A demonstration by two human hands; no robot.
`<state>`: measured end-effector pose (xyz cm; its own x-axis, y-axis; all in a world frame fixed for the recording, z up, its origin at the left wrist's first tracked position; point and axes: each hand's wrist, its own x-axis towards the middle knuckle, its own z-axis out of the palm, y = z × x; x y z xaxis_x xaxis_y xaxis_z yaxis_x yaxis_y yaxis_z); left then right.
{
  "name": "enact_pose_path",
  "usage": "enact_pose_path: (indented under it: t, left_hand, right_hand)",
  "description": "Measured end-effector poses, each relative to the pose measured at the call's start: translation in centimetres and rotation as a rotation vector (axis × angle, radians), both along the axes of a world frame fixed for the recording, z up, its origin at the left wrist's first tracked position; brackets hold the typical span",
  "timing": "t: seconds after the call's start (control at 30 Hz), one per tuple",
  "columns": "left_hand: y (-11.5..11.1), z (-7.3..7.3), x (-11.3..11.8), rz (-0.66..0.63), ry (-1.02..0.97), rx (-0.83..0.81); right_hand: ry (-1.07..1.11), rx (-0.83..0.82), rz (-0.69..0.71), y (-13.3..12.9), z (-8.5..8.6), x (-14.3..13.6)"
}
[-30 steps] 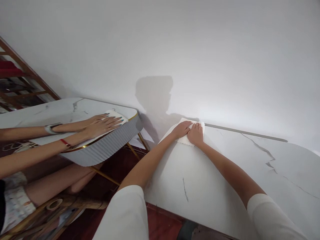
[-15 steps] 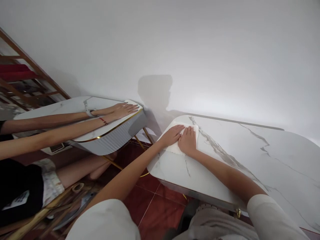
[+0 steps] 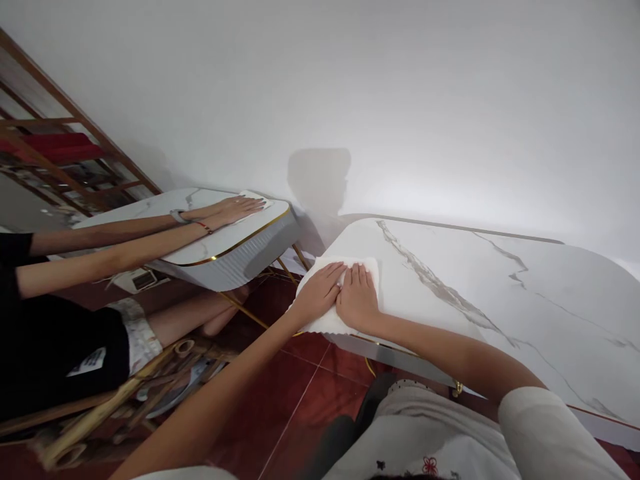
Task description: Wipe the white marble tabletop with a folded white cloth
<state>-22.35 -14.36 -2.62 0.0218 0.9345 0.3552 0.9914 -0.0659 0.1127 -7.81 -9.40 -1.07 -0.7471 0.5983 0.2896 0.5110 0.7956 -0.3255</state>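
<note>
A white cloth [image 3: 333,321] lies spread over the near left corner of a white marbled tabletop [image 3: 425,260], part of it reaching the table's edge. Flat on the cloth rests my left hand [image 3: 319,291], fingers stretched out. My right hand [image 3: 358,298] lies beside it, touching it, also with fingers extended and palm down on the cloth. Neither hand grips anything.
On the left, another person's hands [image 3: 239,210] press a white cloth on a second marbled table [image 3: 200,250] with a gold rim. Below are sticks and a tape roll [image 3: 185,347]. A wooden rack [image 3: 75,113] leans at the far left.
My hands and the cloth have moved toward me and to the left, to the table's near corner. The other person's hands have slid back from their table's end.
</note>
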Motion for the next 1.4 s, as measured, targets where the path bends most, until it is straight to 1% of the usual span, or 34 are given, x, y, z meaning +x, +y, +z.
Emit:
enact_pose_path:
  t: [0.07,0.17,0.3,0.4,0.57,0.77,0.93,1.07,1.23,1.4]
  left_hand:
    - [-0.2,0.0,1.4,0.022,-0.004,0.0]
    - [0.5,0.1,3.5,0.04,-0.014,-0.003]
    - [2.8,0.5,5.5,0.041,-0.04,-0.007]
    - [5.3,0.9,5.9,0.014,-0.083,-0.006]
    - [10.0,1.3,4.8,-0.012,-0.133,-0.001]
    - [15.0,1.1,2.0,-0.031,-0.185,0.028]
    - [18.3,0.7,-0.6,-0.016,-0.202,0.04]
    - [20.5,0.8,-2.2,-0.029,-0.174,0.049]
    - [22.7,1.2,-2.9,-0.022,-0.151,0.067]
    - [25.2,1.4,-2.4,-0.058,-0.087,0.071]
  right_hand:
    - [-0.005,0.002,0.012,0.0,-0.2,1.1]
    - [-0.018,-0.004,0.019,0.6,-0.3,2.8]
    - [-0.032,-0.006,0.002,2.6,-0.2,4.5]
    - [-0.04,0.006,-0.026,4.9,-0.2,4.8]
    - [-0.05,0.035,-0.074,9.1,-0.4,3.5]
    - [-0.015,0.105,-0.093,13.8,-0.5,1.0]
    - [-0.029,0.1,-0.104,17.3,-0.6,-1.5]
    - [-0.04,0.092,-0.109,19.6,-0.7,-3.4]
    - [-0.035,0.077,-0.113,22.1,-0.7,-4.8]
    - [-0.059,0.065,-0.129,24.4,-0.5,-4.3]
